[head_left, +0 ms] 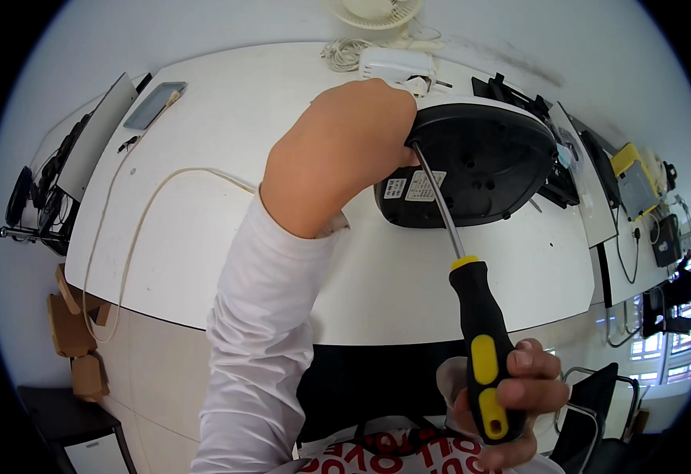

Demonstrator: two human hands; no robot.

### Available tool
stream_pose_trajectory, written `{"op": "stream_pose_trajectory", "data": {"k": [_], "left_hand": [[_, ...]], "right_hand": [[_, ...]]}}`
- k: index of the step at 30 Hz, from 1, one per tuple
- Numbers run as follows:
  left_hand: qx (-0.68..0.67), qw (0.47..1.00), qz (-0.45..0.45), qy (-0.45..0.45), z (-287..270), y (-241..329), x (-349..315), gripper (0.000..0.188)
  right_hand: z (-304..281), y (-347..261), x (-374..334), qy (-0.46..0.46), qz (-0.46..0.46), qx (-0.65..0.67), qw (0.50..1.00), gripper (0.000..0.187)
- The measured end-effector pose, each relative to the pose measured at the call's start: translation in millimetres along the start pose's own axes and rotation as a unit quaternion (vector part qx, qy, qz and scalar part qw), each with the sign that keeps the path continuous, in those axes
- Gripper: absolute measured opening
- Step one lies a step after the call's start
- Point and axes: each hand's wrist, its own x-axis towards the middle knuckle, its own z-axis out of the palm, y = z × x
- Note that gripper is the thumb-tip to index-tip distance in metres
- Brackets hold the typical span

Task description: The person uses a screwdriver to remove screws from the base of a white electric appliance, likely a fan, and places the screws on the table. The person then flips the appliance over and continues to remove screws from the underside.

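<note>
My right hand (519, 395) is wrapped round the black and yellow handle of a screwdriver (480, 332). Its long metal shaft slants up and away to the upper left edge of a black plastic appliance base (472, 178), where the tip meets a recess. The base is tilted up with its underside toward me, showing screw holes, small feet and two white labels. A white rim shows behind its far edge. My left hand (353, 150) grips the base's left edge beside the screwdriver tip; most of its fingers are hidden behind the hand and the base.
A white table (195, 261) carries a pale cord (195, 171) running under my left arm. At the back stand a white fan (373, 12), coiled cable (345, 55) and a white device (397, 63). A grey tray (156, 105) lies far left; black parts (519, 99) sit right.
</note>
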Motion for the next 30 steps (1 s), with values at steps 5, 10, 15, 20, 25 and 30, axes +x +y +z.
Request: {"op": "stream_pose_trajectory", "data": {"k": [5, 10, 15, 20, 25, 30], "left_hand": [[0.002, 0.999, 0.018, 0.028, 3, -5, -7, 0.027], [-0.016, 0.999, 0.023, 0.015, -1, -1, -1, 0.028], [-0.018, 0.999, 0.026, 0.029, 1, -3, -3, 0.027], [-0.004, 1.0, 0.015, 0.008, 0, -1, -2, 0.025], [-0.013, 1.0, 0.011, -0.003, 1, -2, 1, 0.025], [-0.017, 1.0, 0.016, 0.001, 2, -4, 0, 0.025]], "right_hand": [[16, -9, 6, -0.027, 0.079, -0.043, 0.996, 0.039], [15, -3, 29, -0.06, 0.033, -0.05, 0.996, 0.04], [13, -4, 16, -0.045, 0.042, 0.048, 0.997, 0.046], [13, -7, 22, -0.039, 0.097, 0.064, 0.992, 0.044], [1, -6, 21, -0.053, 0.082, 0.016, 0.995, 0.046], [0, -6, 11, -0.042, 0.068, 0.016, 0.997, 0.061]]}}
